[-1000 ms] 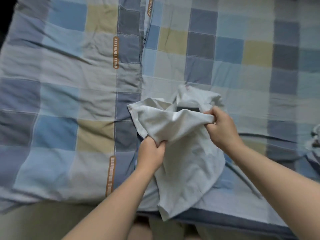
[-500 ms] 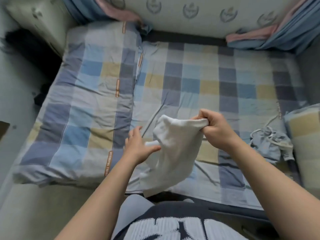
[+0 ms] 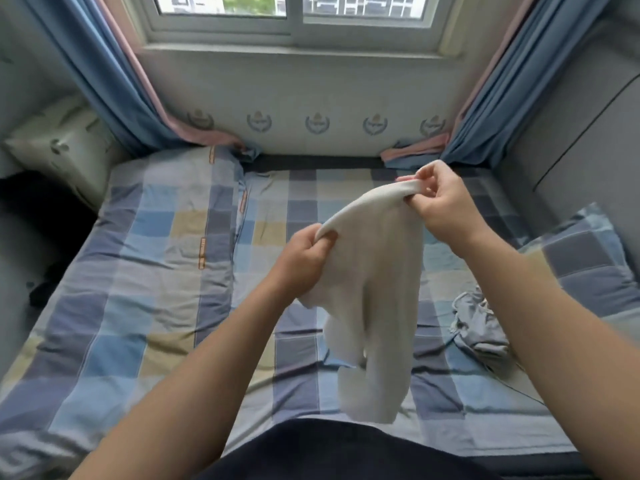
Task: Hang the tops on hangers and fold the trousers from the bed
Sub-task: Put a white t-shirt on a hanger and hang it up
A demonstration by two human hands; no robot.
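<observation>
A white garment (image 3: 374,299) hangs in the air above the checked bed (image 3: 156,306). My left hand (image 3: 304,258) grips one end of its upper edge. My right hand (image 3: 440,206), higher and to the right, pinches the other end. The cloth droops between and below both hands, its lower part bunched, and I cannot tell what kind of garment it is. A crumpled blue-grey garment with drawstrings (image 3: 479,323) lies on the bed at the right, beside my right forearm.
A checked pillow (image 3: 585,258) lies at the bed's right edge. Blue and pink curtains (image 3: 114,91) hang at both sides of the window (image 3: 294,15). A pale cushion (image 3: 59,143) sits at the far left corner. A grey wall borders the right.
Both hands lifted the white garment off the bed. My left hand took hold of its upper edge, and my right hand rose higher. The view tilted up to the window.
</observation>
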